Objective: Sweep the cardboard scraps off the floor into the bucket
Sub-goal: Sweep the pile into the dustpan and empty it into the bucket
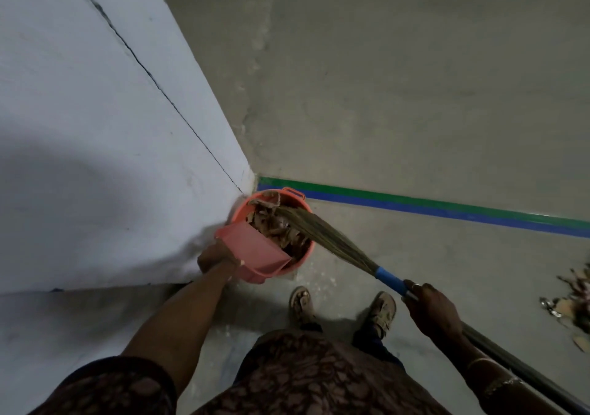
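Dustpan [252, 245] tipped over the bucket [307, 248].
The left hand [214, 256] grasped the dustpan, the right hand [434, 309] grasped the broom [335, 242]; the bucket, holding scraps [274, 226], stood against the wall [95, 127], and more scraps [574, 299] lay at the right edge of the floor [415, 95].

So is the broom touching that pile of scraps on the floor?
Apart. The head view shows the broom with its bristles in the bucket, and bare floor lies between it and the pile of scraps at the right edge.
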`<state>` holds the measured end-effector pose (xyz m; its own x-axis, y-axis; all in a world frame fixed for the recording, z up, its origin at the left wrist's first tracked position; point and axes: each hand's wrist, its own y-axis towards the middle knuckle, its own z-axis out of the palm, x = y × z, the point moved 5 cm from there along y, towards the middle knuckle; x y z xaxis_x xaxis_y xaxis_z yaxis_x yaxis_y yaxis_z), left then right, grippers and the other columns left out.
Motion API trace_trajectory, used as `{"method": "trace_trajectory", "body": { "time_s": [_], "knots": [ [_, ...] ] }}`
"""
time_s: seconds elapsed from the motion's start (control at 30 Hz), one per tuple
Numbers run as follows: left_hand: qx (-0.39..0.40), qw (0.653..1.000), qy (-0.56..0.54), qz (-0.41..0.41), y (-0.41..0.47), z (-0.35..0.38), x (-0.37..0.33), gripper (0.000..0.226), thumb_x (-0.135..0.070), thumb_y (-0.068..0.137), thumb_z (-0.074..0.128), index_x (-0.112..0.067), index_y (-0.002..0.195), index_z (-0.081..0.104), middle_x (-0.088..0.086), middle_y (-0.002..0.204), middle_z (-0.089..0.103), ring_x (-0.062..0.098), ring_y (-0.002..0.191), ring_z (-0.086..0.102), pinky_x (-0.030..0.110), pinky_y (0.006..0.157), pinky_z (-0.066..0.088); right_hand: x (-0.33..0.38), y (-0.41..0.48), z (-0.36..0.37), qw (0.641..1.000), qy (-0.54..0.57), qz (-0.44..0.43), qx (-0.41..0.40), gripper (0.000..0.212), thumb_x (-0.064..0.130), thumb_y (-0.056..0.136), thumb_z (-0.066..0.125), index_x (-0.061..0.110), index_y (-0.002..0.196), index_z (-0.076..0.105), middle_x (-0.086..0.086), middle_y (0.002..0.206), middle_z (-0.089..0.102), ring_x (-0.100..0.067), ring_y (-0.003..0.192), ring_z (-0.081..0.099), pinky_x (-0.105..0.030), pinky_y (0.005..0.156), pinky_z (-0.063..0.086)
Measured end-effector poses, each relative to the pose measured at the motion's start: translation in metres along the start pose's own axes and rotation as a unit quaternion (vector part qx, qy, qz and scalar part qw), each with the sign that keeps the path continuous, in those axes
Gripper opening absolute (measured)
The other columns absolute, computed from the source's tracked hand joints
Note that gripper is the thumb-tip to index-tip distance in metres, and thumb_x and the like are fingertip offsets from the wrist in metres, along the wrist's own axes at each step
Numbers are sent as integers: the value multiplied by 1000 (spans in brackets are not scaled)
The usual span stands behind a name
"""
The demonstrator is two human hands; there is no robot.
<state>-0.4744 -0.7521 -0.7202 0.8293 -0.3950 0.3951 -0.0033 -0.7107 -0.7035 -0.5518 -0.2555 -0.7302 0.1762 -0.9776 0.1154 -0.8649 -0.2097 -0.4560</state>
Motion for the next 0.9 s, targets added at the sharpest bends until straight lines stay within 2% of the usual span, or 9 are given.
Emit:
{"method": "trace_trajectory", "body": {
  "time_s": [0.1, 0.27, 0.37, 0.47, 0.53, 0.63, 0.7, 0.77, 0.9],
  "knots": [
    [-59, 997, 26, 36, 2, 0, 8, 19, -29, 98, 60, -15, 105, 70, 4, 98, 69, 20, 88, 68, 32, 75, 58, -2, -11, 0, 1000, -4, -4, -4, 44, 39, 90, 68, 30, 132, 61, 9, 81, 54, -16, 68, 60, -25, 55, 38],
    [-37, 999, -3, 18, -1, -2, 13, 22, -30, 95, 63, -16, 110, 71, 3, 97, 70, 21, 82, 68, 31, 78, 57, 0, -33, -2, 999, 32, -12, -2, 43, 45, 88, 67, 41, 130, 62, 10, 87, 66, -14, 76, 66, -26, 57, 41],
    [-88, 991, -36, 94, 11, 12, 17, 42, -44, 88, 71, -22, 123, 65, 2, 108, 69, 22, 97, 69, 32, 71, 54, 2, -44, 8, 998, 61, -13, 21, 38, 55, 85, 61, 45, 122, 64, 12, 88, 70, -13, 76, 68, -29, 58, 49],
    [-151, 977, -36, 145, 13, 19, 21, 45, -53, 87, 67, -28, 124, 61, 2, 111, 68, 25, 101, 68, 34, 71, 54, -4, -51, 25, 997, 63, -21, 44, 47, 70, 79, 48, 39, 109, 67, 14, 82, 68, -9, 73, 66, -27, 55, 49],
    [-148, 973, -62, 166, 10, 21, 24, 63, -62, 79, 71, -29, 130, 56, 5, 117, 66, 27, 107, 66, 35, 76, 54, -7, -54, 30, 997, 61, -27, 47, 44, 70, 81, 51, 39, 107, 67, 13, 84, 68, -9, 74, 67, -26, 55, 47],
    [-140, 967, -67, 202, 10, 26, 30, 97, -66, 69, 78, -33, 149, 34, 7, 129, 62, 31, 116, 62, 38, 84, 53, -9, -54, 20, 998, 41, -26, 39, 35, 63, 84, 58, 40, 109, 67, 13, 85, 69, -11, 74, 67, -29, 56, 49],
    [-145, 967, -64, 201, 12, 30, 34, 105, -66, 69, 78, -34, 154, 26, 7, 131, 61, 31, 118, 61, 39, 87, 54, -10, -51, 7, 999, 33, -16, 19, 31, 57, 86, 62, 41, 112, 67, 13, 86, 70, -14, 75, 68, -28, 55, 43],
    [-157, 966, -61, 195, 13, 32, 36, 99, -64, 71, 78, -33, 152, 31, 8, 128, 62, 31, 114, 62, 39, 85, 54, -11, -49, -4, 999, 37, -6, -3, 30, 53, 88, 64, 41, 115, 67, 10, 89, 71, -17, 77, 69, -28, 55, 40],
    [-161, 961, -87, 205, 11, 31, 36, 62, -49, 81, 76, -16, 130, 56, 13, 117, 66, 34, 106, 64, 43, 87, 52, -12, -48, -18, 999, 50, 8, -11, 27, 52, 88, 64, 42, 114, 66, 12, 78, 64, -18, 74, 68, -29, 54, 38]
  ]
}}
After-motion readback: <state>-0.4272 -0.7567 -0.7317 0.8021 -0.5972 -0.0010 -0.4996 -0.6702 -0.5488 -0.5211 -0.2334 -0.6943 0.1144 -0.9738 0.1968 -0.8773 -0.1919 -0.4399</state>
